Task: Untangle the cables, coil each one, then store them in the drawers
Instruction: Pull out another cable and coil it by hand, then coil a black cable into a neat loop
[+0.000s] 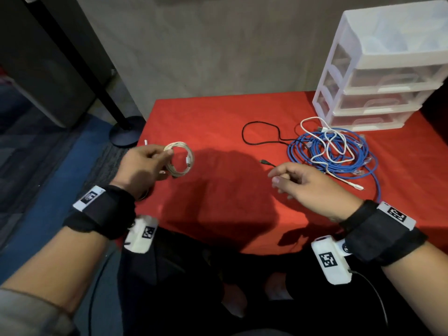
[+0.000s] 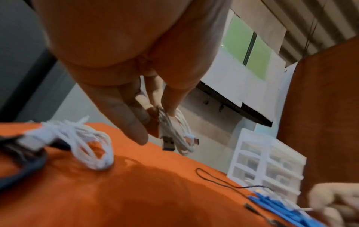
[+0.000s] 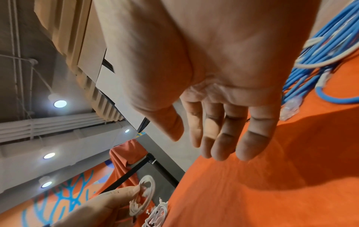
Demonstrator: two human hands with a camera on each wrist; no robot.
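Observation:
My left hand (image 1: 167, 163) pinches a coiled white cable (image 1: 180, 158) just above the red table's left edge; in the left wrist view the coil (image 2: 174, 130) hangs from my fingertips (image 2: 170, 110) with both plugs dangling. My right hand (image 1: 276, 180) hovers open and empty over the table's middle, its fingers (image 3: 223, 138) loosely straight. The black cable (image 1: 260, 132) ends in a plug just beyond my right thumb. A blue cable pile (image 1: 332, 154) has a loose white cable (image 1: 327, 139) tangled over it. The white drawer unit (image 1: 378, 76) stands at the back right, drawers closed.
A second bundled white cable (image 2: 85, 145) lies at the table's left edge, mostly hidden behind my left hand in the head view. A dark looped item (image 2: 23, 162) lies beside it. A black floor stand (image 1: 126, 132) is left of the red table (image 1: 218, 112).

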